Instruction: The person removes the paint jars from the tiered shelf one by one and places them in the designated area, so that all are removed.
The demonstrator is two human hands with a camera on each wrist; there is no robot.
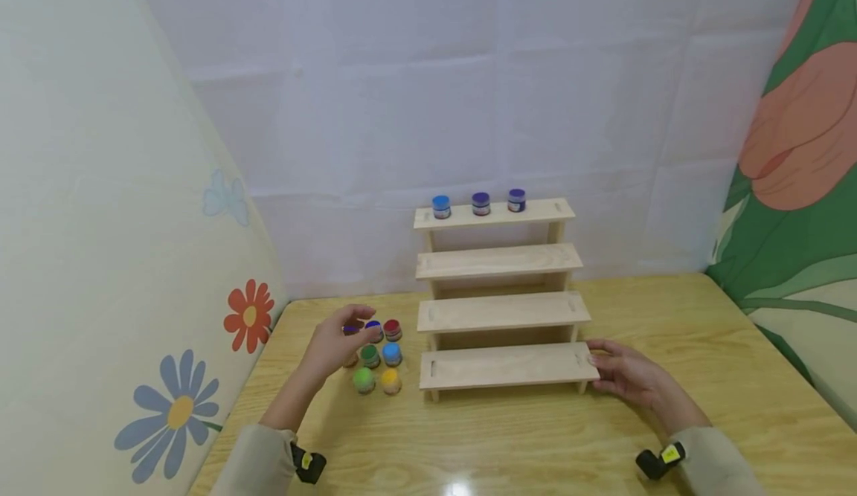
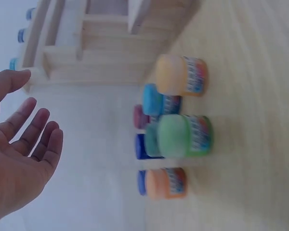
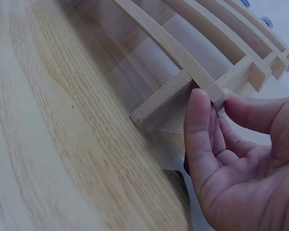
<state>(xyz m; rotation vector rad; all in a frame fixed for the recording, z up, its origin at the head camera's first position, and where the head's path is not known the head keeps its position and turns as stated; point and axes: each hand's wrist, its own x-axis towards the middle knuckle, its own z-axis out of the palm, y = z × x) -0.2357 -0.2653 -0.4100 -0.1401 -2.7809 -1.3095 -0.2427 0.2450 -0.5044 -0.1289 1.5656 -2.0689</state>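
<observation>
My left hand (image 1: pixel 338 343) hovers over a cluster of small paint jars at the left, its fingers loosely bent and nothing in them. The cluster has a light green jar (image 1: pixel 364 381), a yellow-orange jar (image 1: pixel 391 381), a dark green jar (image 1: pixel 370 355), a light blue jar (image 1: pixel 392 354) and a dark red jar (image 1: pixel 392 330). The hand partly hides several others, among them an orange jar (image 2: pixel 166 184). At the right, my right hand (image 1: pixel 629 378) pinches the end of the lowest step (image 3: pixel 202 82) of a wooden tiered stand (image 1: pixel 505 366) between thumb and fingers.
On the stand's top step are three jars: a blue jar (image 1: pixel 441 207), a purple jar (image 1: pixel 480 204) and another purple jar (image 1: pixel 516 200). The stand rests on a wood-grain table (image 1: pixel 482 436). Behind hangs a white cloth (image 1: pixel 402 109), with flower-printed panels at both sides.
</observation>
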